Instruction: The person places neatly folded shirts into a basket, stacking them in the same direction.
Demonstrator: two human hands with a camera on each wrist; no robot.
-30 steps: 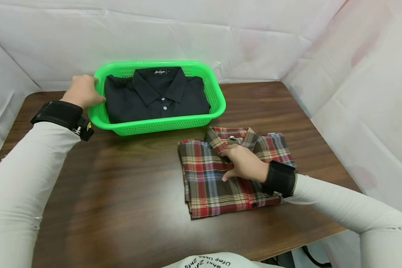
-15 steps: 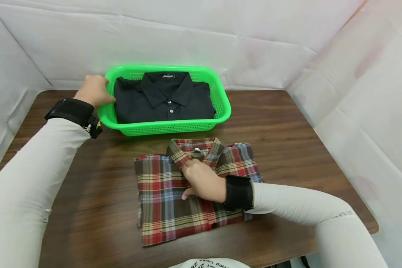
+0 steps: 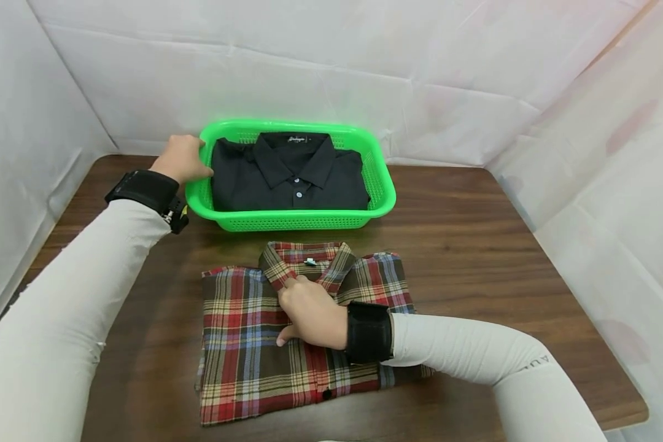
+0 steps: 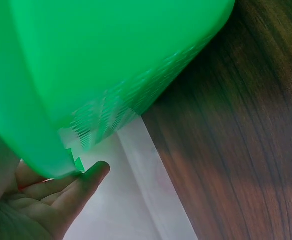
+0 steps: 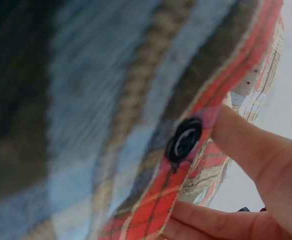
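- I am watching the right hand (image 3: 309,313) lying on the folded plaid shirt (image 3: 243,362), fingers curled, pinching the fabric at the button placket just below the collar.
- The plaid shirt is lying flat on the worktop (image 3: 464,245), collar pointing away from me, straight toward the green basket (image 3: 383,190) just beyond it.
- The left hand (image 3: 183,156) is gripping the basket's left rim, fingers curled over the edge.
- The basket is holding one folded black shirt (image 3: 290,178), collar at the far side.
- The right hand is nearer the plaid shirt; the left is well apart from it.
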